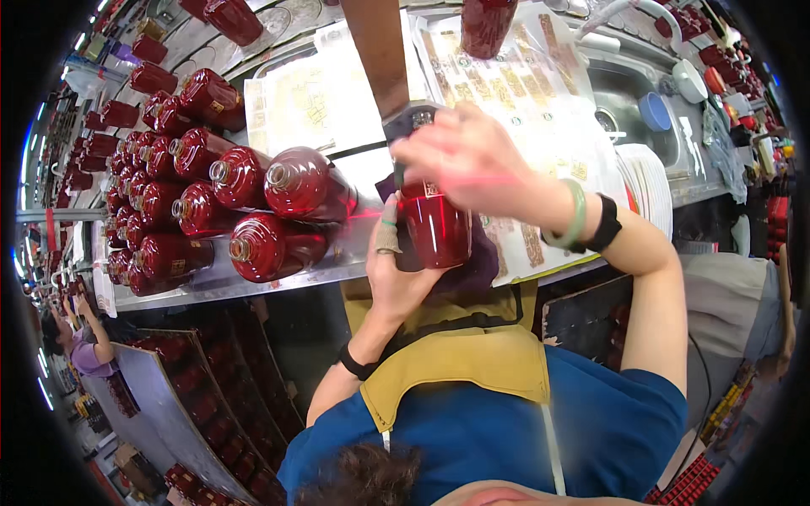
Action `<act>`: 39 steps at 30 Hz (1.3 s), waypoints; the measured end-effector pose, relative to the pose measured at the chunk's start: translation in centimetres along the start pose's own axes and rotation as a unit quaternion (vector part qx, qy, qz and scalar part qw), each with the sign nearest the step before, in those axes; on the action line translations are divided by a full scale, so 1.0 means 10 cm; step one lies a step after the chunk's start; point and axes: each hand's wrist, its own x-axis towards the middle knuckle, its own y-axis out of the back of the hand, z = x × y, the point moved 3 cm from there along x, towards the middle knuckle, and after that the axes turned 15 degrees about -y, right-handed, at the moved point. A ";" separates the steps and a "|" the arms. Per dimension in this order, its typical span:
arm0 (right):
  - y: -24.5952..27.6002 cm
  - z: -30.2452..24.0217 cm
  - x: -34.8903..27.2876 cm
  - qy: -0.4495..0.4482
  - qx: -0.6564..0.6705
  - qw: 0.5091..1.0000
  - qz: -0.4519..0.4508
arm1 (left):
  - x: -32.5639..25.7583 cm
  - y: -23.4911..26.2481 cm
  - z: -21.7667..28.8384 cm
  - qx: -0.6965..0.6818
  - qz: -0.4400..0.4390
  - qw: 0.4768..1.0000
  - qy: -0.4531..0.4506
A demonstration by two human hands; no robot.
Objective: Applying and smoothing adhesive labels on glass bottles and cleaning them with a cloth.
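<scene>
- Here's the bottle (435, 232), glossy red, front and centre at the near edge of the desk (342, 263), with a dark purple cloth (483, 260) beside it; how far it leans, this bent view won't settle.
- The left hand (396, 282) is curled around its lower left side, thumb down by the base, two fingers wearing covers.
- The right hand (464, 156) is a blur over the upper part, fingers bunched (pinching something or merely brushing the glass? I cannot tell), and it hides the neck.
- First worry: that surface looks slick, so if the left hand's grip slackens while the right hand pushes, the bottle could twist or slide.
- Second: it sits close to the near edge; a hard pull toward the apron (456, 358) could tip it off.
- Third: just left stand the bottles (308, 190), crowded and open-necked; a swing of the left arm could knock the nearest into the rest and chip the glass.
- Over on the right, the sheet (561, 126) of gold pieces lies under the right forearm; the bangle (574, 211) or the black wristband (606, 223) could snag or crease it if the arm drops.
</scene>
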 end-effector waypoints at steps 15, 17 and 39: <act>0.73 0.37 0.01 -0.142 -0.046 0.961 0.233 | 0.43 0.22 -0.14 -0.111 -0.071 0.968 0.212; 0.70 0.26 -0.17 -0.194 0.021 0.955 0.225 | 0.66 0.16 0.04 -0.170 -0.076 0.949 0.256; 0.50 -0.74 0.66 -0.144 0.250 0.957 -0.013 | -0.46 2.65 0.29 0.109 0.478 0.871 0.017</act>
